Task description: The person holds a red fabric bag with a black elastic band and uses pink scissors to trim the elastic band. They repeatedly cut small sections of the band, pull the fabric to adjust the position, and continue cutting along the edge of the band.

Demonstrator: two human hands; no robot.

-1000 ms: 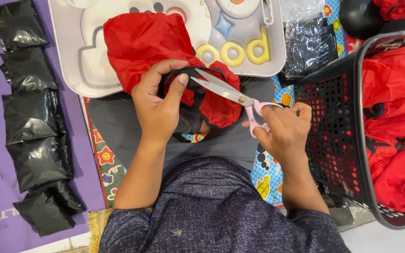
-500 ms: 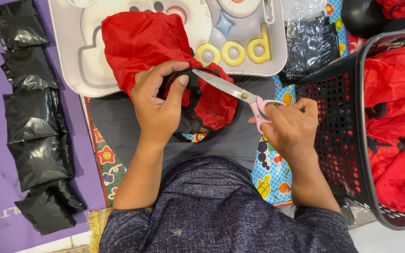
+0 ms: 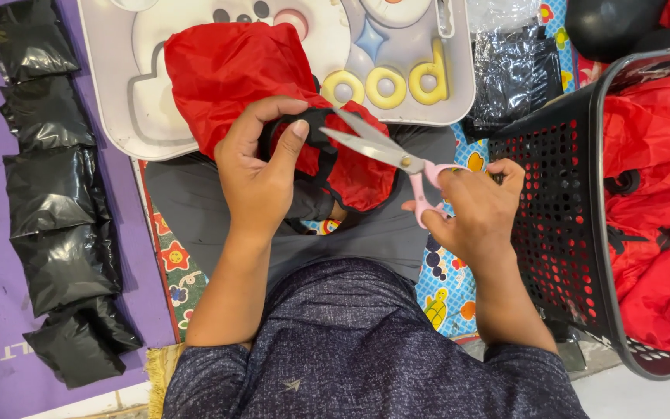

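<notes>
My left hand [image 3: 261, 174] grips a red fabric piece [image 3: 234, 74] with black trim, pinching the black edge between thumb and fingers. The cloth lies partly on a white plastic lap tray [image 3: 126, 116]. My right hand [image 3: 474, 209] holds pink-handled scissors [image 3: 385, 150], whose blades stand apart with their tips at the black trim beside my left thumb. Both hands work above my lap, which is covered by grey cloth.
A black perforated basket [image 3: 560, 217] full of red fabric stands at the right. Several black plastic packets [image 3: 48, 194] lie in a column on a purple mat at the left. More black wrapping [image 3: 513, 74] sits at the upper right on a colourful patterned mat.
The scissors have shifted slightly and their blades have opened at the black trim. My left thumb has lifted and re-pinched the edge of the fabric.
</notes>
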